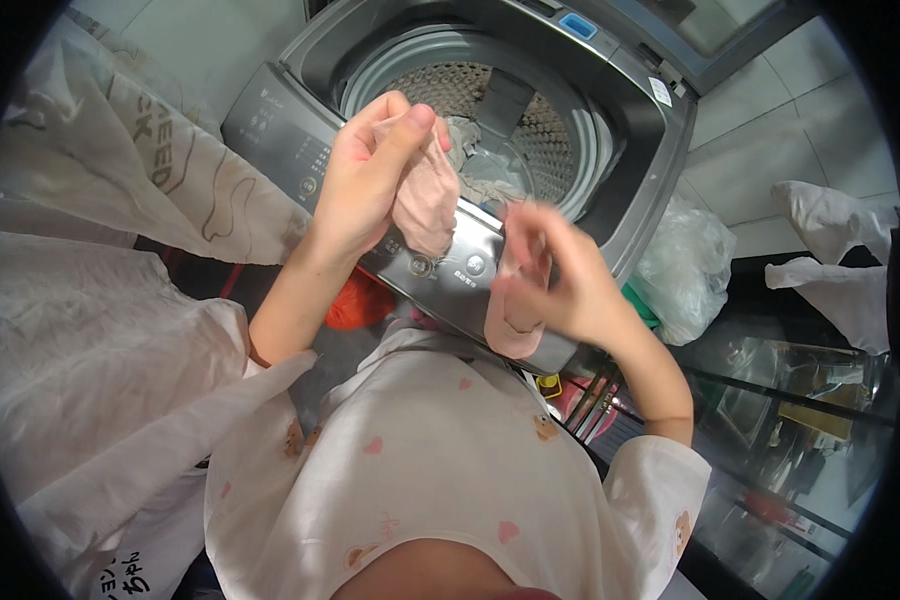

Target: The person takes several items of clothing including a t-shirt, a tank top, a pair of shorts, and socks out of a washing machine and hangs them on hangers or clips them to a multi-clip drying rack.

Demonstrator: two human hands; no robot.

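A crumpled pale pink sock (pixel 427 199) hangs from my left hand (pixel 371 169), pinched between thumb and fingers above the washing machine's front edge. My right hand (pixel 570 270) is motion-blurred over the right part of the control panel (pixel 446 262). A second pink sock-like piece (pixel 514 337) shows beneath and between its fingers; whether the hand grips it or only hovers over it cannot be told. The grey top-loading washing machine (pixel 630 135) stands with its lid raised. Some light-coloured wet-looking laundry (pixel 487 187) lies inside its perforated metal drum (pixel 442 79).
White garments (pixel 105 322) and a printed light cloth (pixel 157 157) hang close on the left. To the right of the machine sit a clear plastic bag (pixel 686 270) and white cloths (pixel 832 285). An orange-red bag (pixel 360 300) shows below the panel.
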